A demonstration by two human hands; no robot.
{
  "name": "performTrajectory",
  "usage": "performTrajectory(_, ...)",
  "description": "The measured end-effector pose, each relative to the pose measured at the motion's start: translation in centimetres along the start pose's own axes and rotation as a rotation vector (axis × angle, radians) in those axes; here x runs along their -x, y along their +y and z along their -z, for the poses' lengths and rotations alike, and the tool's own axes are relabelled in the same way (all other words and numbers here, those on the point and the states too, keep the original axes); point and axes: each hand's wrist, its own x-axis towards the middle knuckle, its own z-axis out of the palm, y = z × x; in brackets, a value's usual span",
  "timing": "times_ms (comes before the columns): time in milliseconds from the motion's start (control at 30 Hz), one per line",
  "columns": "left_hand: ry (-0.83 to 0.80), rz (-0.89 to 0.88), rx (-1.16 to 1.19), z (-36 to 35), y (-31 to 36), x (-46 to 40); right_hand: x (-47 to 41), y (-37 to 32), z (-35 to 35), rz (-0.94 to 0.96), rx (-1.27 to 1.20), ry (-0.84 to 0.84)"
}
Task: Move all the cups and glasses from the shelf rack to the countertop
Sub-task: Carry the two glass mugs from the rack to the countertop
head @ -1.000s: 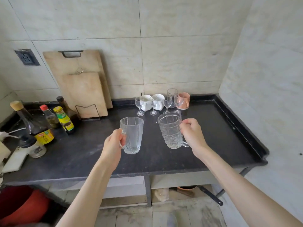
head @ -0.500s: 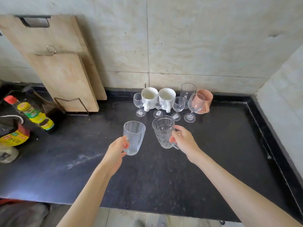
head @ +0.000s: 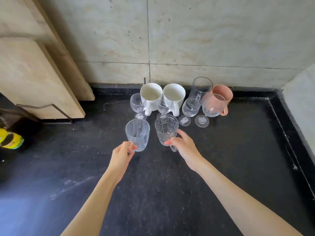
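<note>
**Setting two glass mugs down in front of the group**

Holding one glass mug each, the two hands work side by side near the middle of the table. The left hand (head: 121, 155) pinches the handle of the ribbed mug (head: 137, 134) between thumb and fingers, and the right hand (head: 185, 147) is closed around the handle of the patterned mug (head: 166, 129). Taking them by the handle keeps the fingers away from the rim and lets each mug stay upright. Both mugs seem to be at the surface or just above it; I cannot tell whether they already touch it.

The mugs are placed just in front of the other vessels, probably to keep everything in one tidy group toward the back edge of the table (head: 221, 167). There two white mugs (head: 162, 96) stand against the wall, with a tall clear glass (head: 201, 87) and a pink cup (head: 223, 94) to their right. Four wine glasses (head: 213, 106) stand in a row in front of them, very close together, so the mugs need care not to knock a stem.

At the back left corner, wooden cutting boards (head: 37, 74) lean on the wall in a wire holder (head: 51, 108). The shelf rack is not visible.
</note>
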Motion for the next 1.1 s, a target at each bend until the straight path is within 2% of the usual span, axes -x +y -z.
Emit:
performTrajectory(233,-0.068,-0.019,-0.030,0.7,0.4,-2.6,-1.6,0.6,-1.1,0.014,-0.027,-0.003)
performTrajectory(500,-0.048,-0.044,-0.214,0.6,0.2,-4.4,-2.5,1.1,-1.5,0.052,-0.053,-0.008)
performTrajectory(733,-0.036,0.010,-0.379,0.4,1.6,-4.2,-2.4,0.5,-1.7,0.082,0.164,0.078)
performTrajectory(833,-0.010,-0.008,-0.540,1.2,2.5,-3.8,-1.7,-0.2,-1.0,0.110,0.256,0.137)
performTrajectory(933,0.033,-0.076,-0.698,2.0,3.7,-2.4,-0.3,-1.4,-0.1,0.203,0.352,0.165)
performTrajectory(1100,0.127,-0.359,-1.044,3.2,7.5,2.3,3.7,-5.5,0.2,0.517,0.591,0.203)
